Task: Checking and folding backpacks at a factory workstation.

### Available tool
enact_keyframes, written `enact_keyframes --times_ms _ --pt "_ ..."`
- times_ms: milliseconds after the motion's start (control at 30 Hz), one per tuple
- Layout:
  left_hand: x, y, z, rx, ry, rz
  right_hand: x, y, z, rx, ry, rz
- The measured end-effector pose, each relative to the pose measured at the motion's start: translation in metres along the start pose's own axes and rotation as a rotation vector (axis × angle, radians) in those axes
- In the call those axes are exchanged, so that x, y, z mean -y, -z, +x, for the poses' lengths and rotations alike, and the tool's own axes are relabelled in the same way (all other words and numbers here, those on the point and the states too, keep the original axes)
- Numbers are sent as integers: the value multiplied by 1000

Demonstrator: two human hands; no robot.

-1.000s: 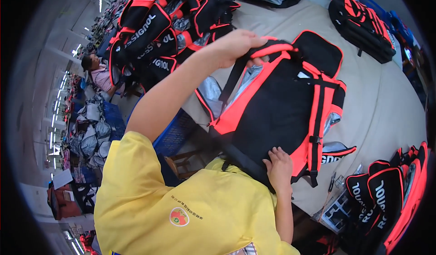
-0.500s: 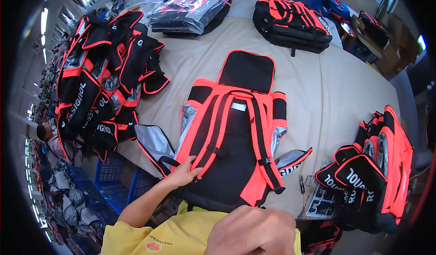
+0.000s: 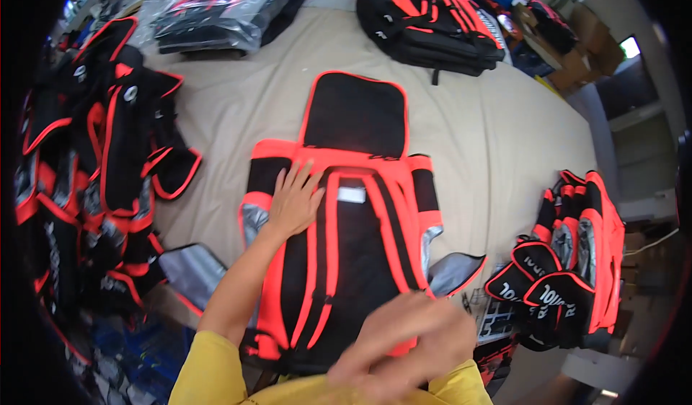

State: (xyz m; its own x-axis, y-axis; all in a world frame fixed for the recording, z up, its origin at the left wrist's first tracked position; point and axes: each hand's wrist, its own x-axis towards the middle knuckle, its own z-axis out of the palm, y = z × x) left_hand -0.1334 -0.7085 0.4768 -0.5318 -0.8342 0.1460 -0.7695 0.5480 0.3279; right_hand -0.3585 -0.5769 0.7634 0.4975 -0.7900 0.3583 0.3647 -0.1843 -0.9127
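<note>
An unfinished black and coral backpack (image 3: 346, 261) lies on the table in front of me, shoulder straps up. Its black top flap (image 3: 355, 116) is spread out at the far end. Silver-lined side pieces, the left one (image 3: 193, 271) and the right one (image 3: 458, 271), stick out at both sides. My left hand (image 3: 295, 199) rests open on the upper left part of the backpack, fingers spread beside the strap (image 3: 321, 239). Over the near end my right hand (image 3: 411, 344) is raised and blurred, its fingers curled; whatever it may hold is hidden.
Piled black and coral bag parts (image 3: 108, 167) stand at the left. A plastic-wrapped bag (image 3: 223, 15) and another backpack (image 3: 429, 26) lie at the far side of the pale-covered table (image 3: 497, 131). More bag pieces (image 3: 569, 261) stack up on the right.
My left hand has left the lower left strap and moved up to the backpack's upper left, fingers now spread. My right hand stays curled near the bottom. The view has shifted.
</note>
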Motion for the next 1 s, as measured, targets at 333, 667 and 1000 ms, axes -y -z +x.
enact_keyframes --times_ms 333,667,1000 --pt "-5 -54 7 106 -15 -5 -240 259 -21 -388 -386 -1254" --pt "-7 -52 11 157 10 5 -329 246 104 101 -286 -1355" --pt "-8 -54 14 149 20 -23 -295 355 117 -708 -431 -708"
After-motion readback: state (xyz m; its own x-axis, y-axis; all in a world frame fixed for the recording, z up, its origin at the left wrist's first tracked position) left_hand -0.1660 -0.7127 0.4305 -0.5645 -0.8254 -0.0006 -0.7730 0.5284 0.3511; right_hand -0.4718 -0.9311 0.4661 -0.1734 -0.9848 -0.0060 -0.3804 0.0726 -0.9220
